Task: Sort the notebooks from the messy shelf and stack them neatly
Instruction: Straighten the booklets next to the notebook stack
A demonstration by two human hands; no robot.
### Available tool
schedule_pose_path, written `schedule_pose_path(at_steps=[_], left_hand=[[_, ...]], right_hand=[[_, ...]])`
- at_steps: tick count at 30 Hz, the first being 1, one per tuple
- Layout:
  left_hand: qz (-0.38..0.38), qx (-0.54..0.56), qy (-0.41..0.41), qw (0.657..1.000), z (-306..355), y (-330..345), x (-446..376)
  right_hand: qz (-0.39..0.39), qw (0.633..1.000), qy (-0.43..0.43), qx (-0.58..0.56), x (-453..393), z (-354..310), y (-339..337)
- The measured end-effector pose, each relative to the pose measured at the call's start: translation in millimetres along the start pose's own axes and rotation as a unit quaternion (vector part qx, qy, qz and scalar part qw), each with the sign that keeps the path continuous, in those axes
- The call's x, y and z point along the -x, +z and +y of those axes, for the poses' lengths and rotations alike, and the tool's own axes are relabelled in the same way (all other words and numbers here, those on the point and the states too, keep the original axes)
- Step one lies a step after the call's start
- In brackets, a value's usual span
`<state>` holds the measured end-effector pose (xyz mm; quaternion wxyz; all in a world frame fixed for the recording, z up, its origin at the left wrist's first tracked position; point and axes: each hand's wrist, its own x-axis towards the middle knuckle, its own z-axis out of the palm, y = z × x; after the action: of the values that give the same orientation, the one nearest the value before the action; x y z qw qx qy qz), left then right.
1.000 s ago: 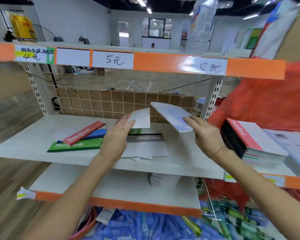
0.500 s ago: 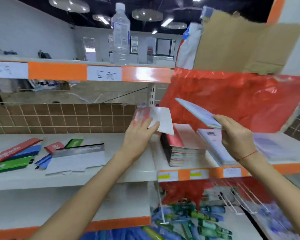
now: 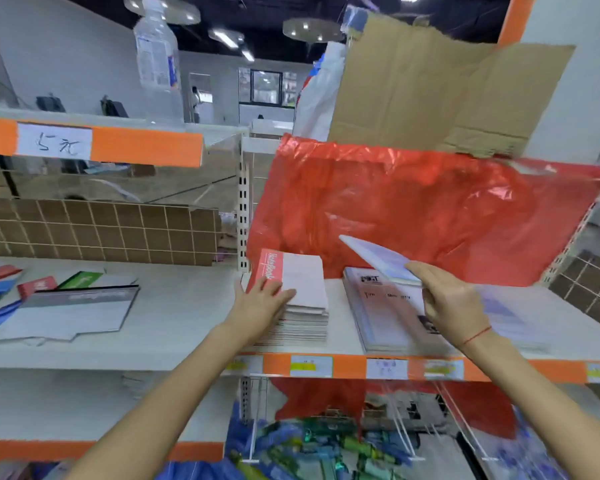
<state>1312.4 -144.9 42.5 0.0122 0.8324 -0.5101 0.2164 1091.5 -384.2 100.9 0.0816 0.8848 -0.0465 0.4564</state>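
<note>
Paper notebooks (image 3: pixel 305 282) matt; red plastic sheet (image 3: pixel 413 209) glossy, crinkled; cardboard (image 3: pixel 430 88) matt.

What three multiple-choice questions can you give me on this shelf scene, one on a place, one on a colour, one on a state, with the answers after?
1. Where does the left hand rest?
A. on the stack of red-spined notebooks
B. on the water bottle
C. on the cardboard

2. What colour is the plastic sheet behind the stacks?
A. green
B. red
C. black

3. What is the state of the pale blue notebook?
A. lying flat on the floor
B. standing upright on the shelf
C. held tilted in the right hand

Answers: A, its fingers lie on the top cover; B, the sheet is bright red; C, the thumb and fingers pinch its near end above the white stack.
</note>
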Motion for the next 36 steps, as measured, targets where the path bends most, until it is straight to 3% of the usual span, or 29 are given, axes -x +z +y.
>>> schedule_pose_path(at_steps=[3, 5, 13, 18, 23, 31, 36], left_hand=[[-0.053, 0.095, -0.014, 0.994, -6, 0, 1], [-0.028, 0.141, -0.005, 0.990, -7, -3, 2], [-0.062, 0.206, -0.020, 0.976, -9, -5, -4], [-0.044, 0.223, -0.010, 0.974, -8, -2, -8], [-0.070, 0.159, -0.017, 0.985, -7, 2, -13], [0.094, 0.146, 0.002, 0.985, 33, -7, -50], [0.108, 0.193, 0.005, 0.975, 74, -5, -82]], right_hand=[[-0.011, 1.000, 0.006, -0.019, 1, 3, 6], [-0.014, 1.000, 0.013, -0.025, 1, 2, 10], [-0.016, 1.000, 0.027, -0.002, 12, 3, 13], [-0.008, 0.999, 0.030, 0.011, 18, 7, 7], [-0.012, 0.999, 0.033, 0.026, 24, 13, 7], [-0.033, 0.996, 0.045, 0.076, 48, 70, -14], [-0.071, 0.989, 0.075, 0.110, 62, 144, -31]])
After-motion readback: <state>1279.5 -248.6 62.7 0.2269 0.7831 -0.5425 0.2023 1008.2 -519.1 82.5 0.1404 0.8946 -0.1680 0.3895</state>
